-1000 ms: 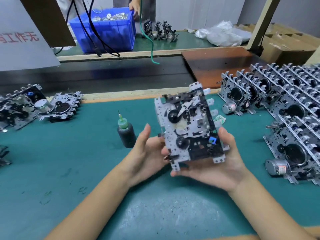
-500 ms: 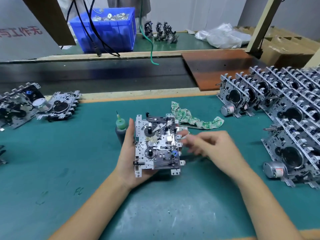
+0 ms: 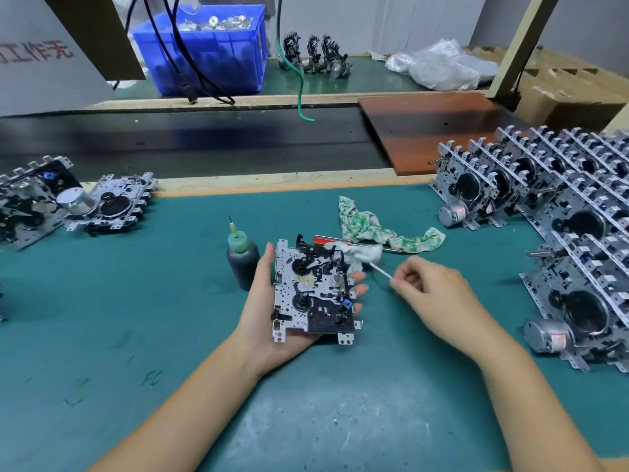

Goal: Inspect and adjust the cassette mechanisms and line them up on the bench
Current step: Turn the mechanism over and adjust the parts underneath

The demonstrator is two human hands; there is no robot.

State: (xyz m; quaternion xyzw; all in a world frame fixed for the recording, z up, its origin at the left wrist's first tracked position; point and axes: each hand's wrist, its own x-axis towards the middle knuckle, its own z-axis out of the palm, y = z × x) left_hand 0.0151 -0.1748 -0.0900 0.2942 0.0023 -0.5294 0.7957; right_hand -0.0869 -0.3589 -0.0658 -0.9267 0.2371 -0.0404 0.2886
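Head view: left hand (image 3: 272, 315) is cradling one cassette mechanism (image 3: 315, 289) palm-up, thumb along its left edge, fingertips showing past the right edge, over the green bench mat (image 3: 102, 335) just right of the dark oil bottle (image 3: 242, 258). Right hand (image 3: 439, 294) is pinching a thin white swab stick (image 3: 381, 271), tip aiming toward the mechanism's right side, not touching yet as far as I can tell.

Handling call: stamped metal chassis looks stiff and moderately light; plastic gears, levers and springs on top probably fragile, so gripping by plate edges and corner tabs seems safest, as the left hand is doing.

Finished mechanisms (image 3: 544, 212) are standing lined up in rows far right of the bottle; two more (image 3: 109, 202) are lying far left.

Writing: red Chinese characters on grey sign (image 3: 37, 52), reading partly "工作无". Motor labels (image 3: 558, 340) too small to read.
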